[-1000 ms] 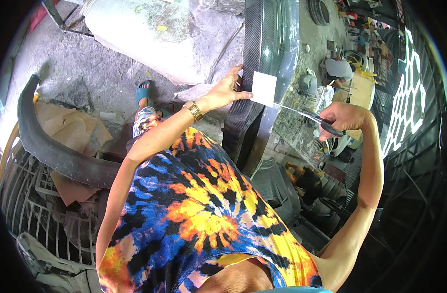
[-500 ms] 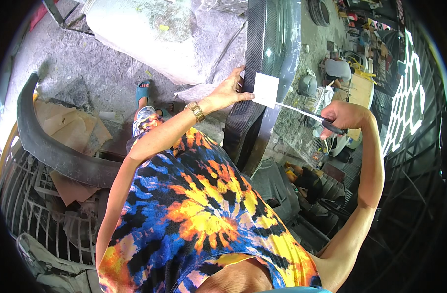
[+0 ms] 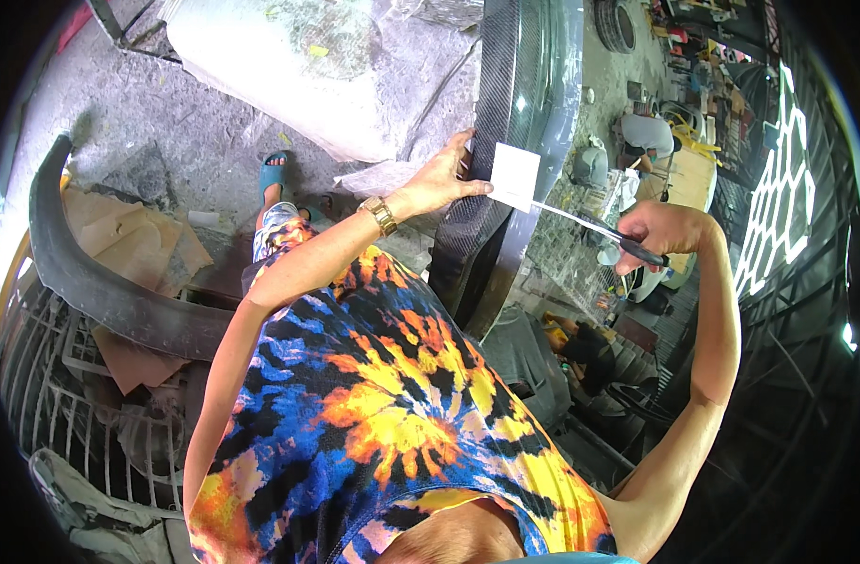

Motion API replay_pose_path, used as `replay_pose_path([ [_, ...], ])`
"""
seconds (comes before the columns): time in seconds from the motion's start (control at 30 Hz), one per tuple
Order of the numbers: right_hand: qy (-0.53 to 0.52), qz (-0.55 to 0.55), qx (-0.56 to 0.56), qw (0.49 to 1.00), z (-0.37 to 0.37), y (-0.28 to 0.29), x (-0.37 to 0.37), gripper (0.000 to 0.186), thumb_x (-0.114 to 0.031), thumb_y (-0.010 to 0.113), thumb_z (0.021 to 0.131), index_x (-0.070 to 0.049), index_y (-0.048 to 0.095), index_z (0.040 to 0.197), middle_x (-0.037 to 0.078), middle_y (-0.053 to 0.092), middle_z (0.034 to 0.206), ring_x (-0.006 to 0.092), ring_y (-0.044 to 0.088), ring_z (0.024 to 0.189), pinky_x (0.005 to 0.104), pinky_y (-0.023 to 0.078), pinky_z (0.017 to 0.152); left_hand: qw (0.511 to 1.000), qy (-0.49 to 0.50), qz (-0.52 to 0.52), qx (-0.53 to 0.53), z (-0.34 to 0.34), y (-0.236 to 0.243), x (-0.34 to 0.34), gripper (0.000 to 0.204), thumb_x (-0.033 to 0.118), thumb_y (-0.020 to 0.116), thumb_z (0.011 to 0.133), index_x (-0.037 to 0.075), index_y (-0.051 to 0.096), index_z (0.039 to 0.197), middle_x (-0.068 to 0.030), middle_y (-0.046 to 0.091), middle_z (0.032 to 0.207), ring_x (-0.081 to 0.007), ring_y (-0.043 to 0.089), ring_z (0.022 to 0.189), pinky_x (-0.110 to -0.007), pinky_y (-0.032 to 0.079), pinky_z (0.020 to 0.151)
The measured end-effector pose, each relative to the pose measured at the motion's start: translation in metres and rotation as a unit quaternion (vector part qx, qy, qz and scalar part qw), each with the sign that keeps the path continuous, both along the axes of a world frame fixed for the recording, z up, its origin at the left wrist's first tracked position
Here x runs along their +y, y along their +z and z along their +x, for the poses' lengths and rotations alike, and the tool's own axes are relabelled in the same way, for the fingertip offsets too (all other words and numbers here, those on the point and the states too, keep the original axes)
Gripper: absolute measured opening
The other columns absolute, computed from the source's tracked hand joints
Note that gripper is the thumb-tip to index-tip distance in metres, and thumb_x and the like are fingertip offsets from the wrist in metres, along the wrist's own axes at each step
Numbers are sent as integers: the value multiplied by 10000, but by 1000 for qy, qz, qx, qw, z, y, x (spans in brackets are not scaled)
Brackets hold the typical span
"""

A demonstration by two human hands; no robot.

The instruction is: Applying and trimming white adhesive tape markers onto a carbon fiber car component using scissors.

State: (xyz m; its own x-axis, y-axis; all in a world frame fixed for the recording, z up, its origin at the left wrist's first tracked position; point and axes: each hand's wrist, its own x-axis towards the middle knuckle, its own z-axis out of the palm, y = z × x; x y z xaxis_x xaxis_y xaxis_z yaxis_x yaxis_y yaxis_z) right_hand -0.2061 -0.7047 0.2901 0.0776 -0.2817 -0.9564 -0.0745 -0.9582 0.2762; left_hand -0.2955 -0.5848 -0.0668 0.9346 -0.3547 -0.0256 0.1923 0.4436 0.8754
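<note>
A small white square card [image 3: 515, 175] is in front of a long dark panel with a woven carbon-look surface [image 3: 501, 94]. My left hand [image 3: 441, 180], with a gold watch at its wrist, has its thumb tip on the card's lower left edge. Its other fingers are curled at the panel's left edge, partly hidden. In my right hand [image 3: 670, 231] is a pair of scissors [image 3: 637, 249] with dark handles, the fingers closed round them. Their slim, pale blades point left and reach the card's lower right corner.
A curved black bumper-like strip [image 3: 119, 291] lies at the left over brown cardboard [image 3: 129, 235] and a metal grating [image 3: 72, 414]. Pale sheeting [image 3: 270, 66] covers part of the floor ahead. At the right, another person [image 3: 648, 134] bends beside a tan board [image 3: 690, 179]; a tyre [image 3: 615, 25] lies beyond.
The scissors have turned slightly in my right hand, and their blades look narrower. The card and both hands have hardly shifted.
</note>
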Motion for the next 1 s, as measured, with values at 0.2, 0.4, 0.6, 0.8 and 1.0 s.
replay_pose_path([
  [0.2, -13, -1, 7, 1000, 0, 1, 6, 312, -245, 848, 761, -26, 628, 723, 14, 606, 607, 81, 591, 527, 232, 472, 478, 1000, 4, 12, 3, -3, 4, -3, 1022, 249, 832, 787, 21, 159, 1521, -126, 543, 1058, -197, 555, 987, -326, 473, 903],
  [0.4, -9, 4, 6, 1000, -2, 1, 7, 313, -241, 845, 765, -22, 627, 713, 23, 612, 600, 83, 586, 500, 236, 465, 453, 1000, 7, 20, 0, -4, 4, 0, 1029, 277, 835, 784, 19, 164, 1521, -111, 536, 1043, -185, 548, 965, -317, 470, 894],
  [0.6, -5, 0, 7, 1000, -1, -1, 20, 329, -257, 847, 762, -24, 621, 705, 30, 610, 594, 90, 583, 482, 239, 447, 429, 1000, -17, 0, 20, -2, -2, 4, 1106, 423, 834, 734, 28, 162, 1520, -346, 442, 1346, -386, 515, 1220, -432, 448, 1015],
  [0.8, 54, 23, -14, 998, -26, 18, -11, 329, -280, 846, 764, -33, 628, 756, 6, 611, 615, 78, 580, 548, 252, 420, 494, 1000, -27, -7, 8, 3, 6, 2, 1083, 357, 846, 733, 38, 173, 1520, -271, 541, 1197, -324, 580, 1083, -410, 483, 950],
  [1.0, -47, 150, -238, 959, -84, 53, -72, 292, -223, 824, 771, -32, 617, 848, 5, 587, 690, 82, 549, 636, 251, 418, 565, 982, 161, 82, -60, -5, 18, 18, 676, 163, 797, 801, -1, 429, 1344, -126, 605, 1043, -202, 613, 920, -319, 530, 794],
])
